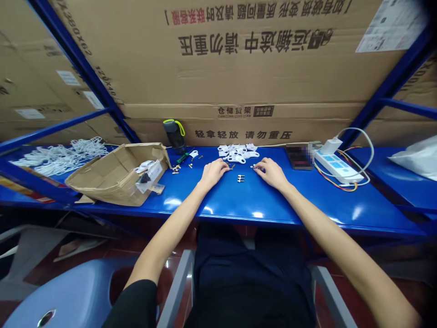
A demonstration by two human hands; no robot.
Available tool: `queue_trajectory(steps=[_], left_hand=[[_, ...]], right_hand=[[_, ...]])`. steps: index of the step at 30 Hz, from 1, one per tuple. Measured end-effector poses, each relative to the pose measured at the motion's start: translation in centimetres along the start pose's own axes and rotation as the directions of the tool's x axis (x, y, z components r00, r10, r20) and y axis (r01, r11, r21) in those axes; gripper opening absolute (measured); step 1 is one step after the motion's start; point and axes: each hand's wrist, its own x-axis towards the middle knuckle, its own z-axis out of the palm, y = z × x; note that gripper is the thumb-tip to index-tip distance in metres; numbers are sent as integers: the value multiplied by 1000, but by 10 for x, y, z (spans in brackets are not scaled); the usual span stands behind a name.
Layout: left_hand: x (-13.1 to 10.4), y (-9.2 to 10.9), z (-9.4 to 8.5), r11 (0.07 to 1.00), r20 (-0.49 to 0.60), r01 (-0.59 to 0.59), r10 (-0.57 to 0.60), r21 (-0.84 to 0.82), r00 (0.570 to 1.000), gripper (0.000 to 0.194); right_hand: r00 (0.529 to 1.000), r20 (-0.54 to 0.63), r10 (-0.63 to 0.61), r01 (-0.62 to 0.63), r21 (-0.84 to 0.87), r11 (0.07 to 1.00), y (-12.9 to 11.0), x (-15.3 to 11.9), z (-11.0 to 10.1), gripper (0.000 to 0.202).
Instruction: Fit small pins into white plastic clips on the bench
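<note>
My left hand (214, 173) rests on the blue table, its fingers closed near a small brass-coloured piece (232, 166); what they hold, if anything, is too small to tell. Opposite it, my right hand (271, 172) has thumb and fingers pinched together over tiny parts, beside a small white piece (251, 166). Between the hands lie several small metal pins with pale ends (241, 178) in a short column. Just behind them is a pile of white plastic pieces with round holes (238, 153).
An open cardboard box (105, 180) stands left, beside white cords (68, 155). A dark bottle (175, 136) stands behind small brass parts (176, 169). A dark tray (299, 156) and a power strip (337, 167) with cables lie right. Cardboard (239, 82) walls the back.
</note>
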Motion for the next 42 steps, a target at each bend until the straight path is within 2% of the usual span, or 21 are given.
queue_trajectory(steps=[3,6,9,17,21,27,32,35,39,42], left_hand=[[-1,6,-1,993,-40,-109,107,-54,993,30],[-2,12,3,971,-105,-231,225,-53,969,35],[-3,17,9,944,-118,-328,324,-21,939,38],[-5,24,12,890,-86,-451,455,67,886,42],[-5,24,12,897,-112,-441,442,39,890,40],[-5,21,12,924,-192,-357,329,-139,925,38],[-4,20,11,874,-186,-394,353,-285,917,37],[-3,21,12,868,-165,-376,340,-325,926,35],[-3,21,11,883,-172,-340,298,-324,939,30],[-2,21,9,898,-185,-284,233,-336,955,30]], right_hand=[[1000,-4,-28,28,41,999,-8,-1,-4,25],[995,-20,-101,103,179,978,-20,-3,-7,28],[991,-27,-133,135,300,944,-30,-3,-7,30],[990,-24,-140,140,338,931,-32,-3,-3,28],[986,-41,-159,164,319,934,-32,-3,-5,28],[980,-75,-182,196,288,937,-33,-4,-9,27],[975,-67,-210,220,239,946,-36,-6,-11,28],[973,-66,-223,232,241,942,-38,-6,-13,29],[984,-111,-143,163,205,965,-30,-3,-14,28],[996,-78,-43,52,115,992,-16,-1,-13,26]])
